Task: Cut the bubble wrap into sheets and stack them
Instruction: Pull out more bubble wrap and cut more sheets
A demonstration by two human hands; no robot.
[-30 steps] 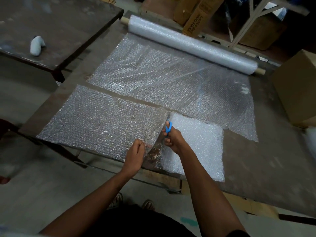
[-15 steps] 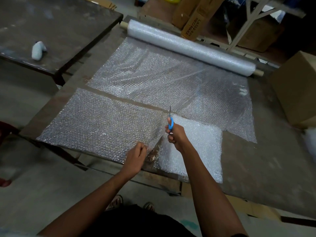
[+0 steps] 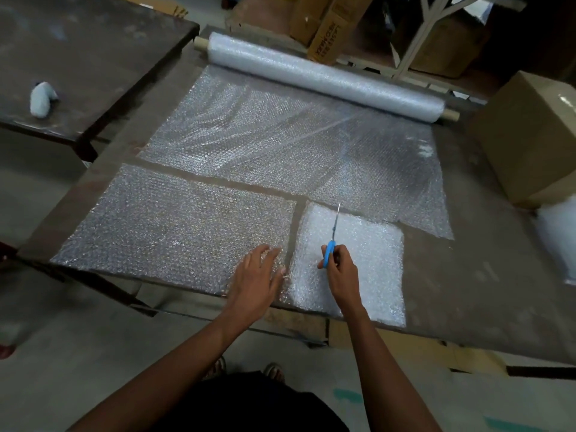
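Cut bubble-wrap sheet flat beside stack

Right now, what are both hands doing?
Left hand: open, flat on the cut sheet.
Right hand: holding the blue scissors.

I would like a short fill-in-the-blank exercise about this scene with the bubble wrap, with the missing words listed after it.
1. The right hand holds scissors with a ____ handle.
2. The left hand rests flat on the ____ cut sheet of the two near the table's front edge.
3. The roll of bubble wrap lies at the ____ side of the table.
4. The scissor blades point ____ the person.

Missing words: blue; larger; far; away from
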